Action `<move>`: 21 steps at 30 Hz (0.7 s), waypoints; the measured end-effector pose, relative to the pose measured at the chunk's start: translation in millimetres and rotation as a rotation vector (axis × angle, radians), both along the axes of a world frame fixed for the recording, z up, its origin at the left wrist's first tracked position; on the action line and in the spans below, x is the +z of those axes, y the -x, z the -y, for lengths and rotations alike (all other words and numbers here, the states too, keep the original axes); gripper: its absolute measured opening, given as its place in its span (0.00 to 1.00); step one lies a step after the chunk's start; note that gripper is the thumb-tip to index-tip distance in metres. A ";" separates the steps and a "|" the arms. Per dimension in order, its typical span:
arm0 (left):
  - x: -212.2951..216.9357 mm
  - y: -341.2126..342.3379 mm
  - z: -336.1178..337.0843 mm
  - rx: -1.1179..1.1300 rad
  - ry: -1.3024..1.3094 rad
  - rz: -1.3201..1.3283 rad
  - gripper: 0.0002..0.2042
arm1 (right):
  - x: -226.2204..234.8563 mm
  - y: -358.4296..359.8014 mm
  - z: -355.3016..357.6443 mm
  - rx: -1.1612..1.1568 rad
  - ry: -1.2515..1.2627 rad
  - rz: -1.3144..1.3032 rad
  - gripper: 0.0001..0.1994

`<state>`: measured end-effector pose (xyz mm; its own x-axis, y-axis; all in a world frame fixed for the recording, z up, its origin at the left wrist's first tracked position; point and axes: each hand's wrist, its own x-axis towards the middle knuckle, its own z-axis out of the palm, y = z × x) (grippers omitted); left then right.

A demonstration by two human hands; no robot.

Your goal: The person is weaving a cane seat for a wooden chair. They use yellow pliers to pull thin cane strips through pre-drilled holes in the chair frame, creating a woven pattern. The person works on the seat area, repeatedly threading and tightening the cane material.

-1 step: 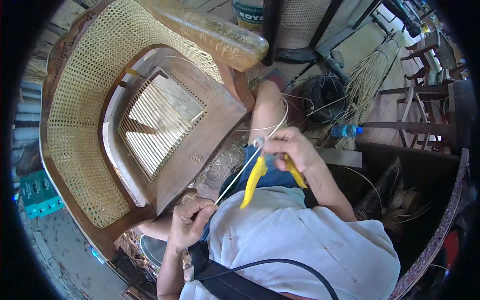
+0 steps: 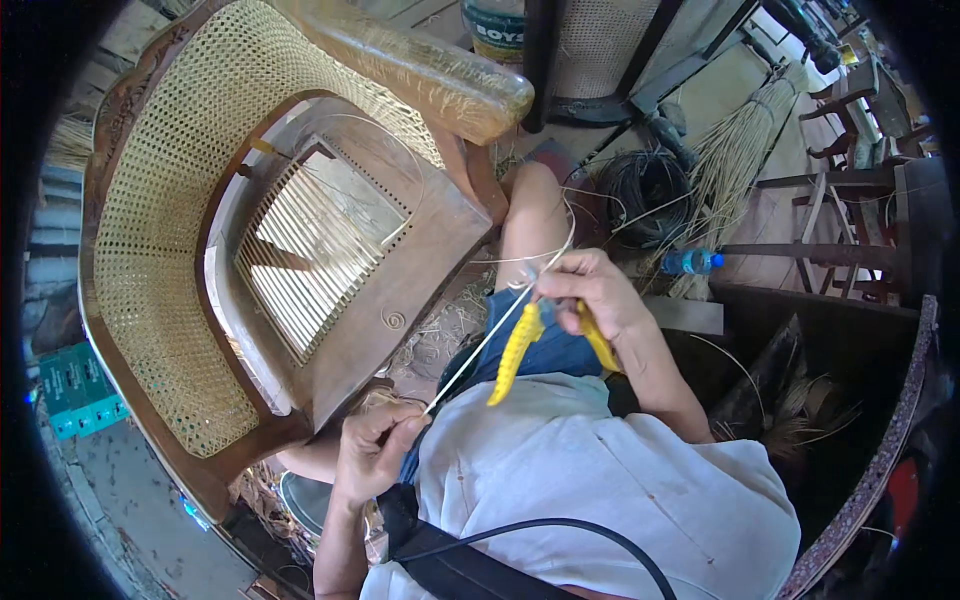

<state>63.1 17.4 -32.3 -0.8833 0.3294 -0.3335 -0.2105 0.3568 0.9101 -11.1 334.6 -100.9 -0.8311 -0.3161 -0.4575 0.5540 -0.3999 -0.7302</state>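
My right hand (image 2: 592,297) grips yellow-handled pliers (image 2: 513,352) whose jaws meet a thin pale cane strand (image 2: 480,345) just above my knee. The strand runs taut down and left to my left hand (image 2: 372,448), which pinches its end between thumb and fingers. A loop of the same strand curls up past my right hand. Left of both hands lies a wooden armchair (image 2: 400,290) tipped toward me, with a woven cane back (image 2: 150,200). Its seat frame holds a panel of parallel cane strands (image 2: 310,255).
A dark coil of cane (image 2: 640,185) and a loose bundle of pale cane (image 2: 745,140) lie on the floor ahead to the right, with a blue bottle (image 2: 690,262) beside them. Wooden chair frames (image 2: 850,190) stand far right. A green crate (image 2: 75,392) sits at the left.
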 end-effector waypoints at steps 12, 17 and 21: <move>-41.3 53.8 -67.9 0.066 -0.085 -0.089 0.09 | 7.0 1.8 -33.6 0.050 -0.275 -0.082 0.17; -58.5 56.2 -77.2 0.021 -0.173 0.120 0.08 | 6.5 -7.3 25.7 0.093 -0.061 0.027 0.17; -38.8 45.3 -49.1 0.033 -0.168 0.273 0.07 | 0.9 29.6 -23.7 -0.145 -0.189 -0.116 0.16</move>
<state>17.8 66.5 -71.1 -0.7801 0.3725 -0.5028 -0.4637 0.1954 0.8642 -40.6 358.3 -100.0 -0.9119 -0.1077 -0.3960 0.4089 -0.3195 -0.8548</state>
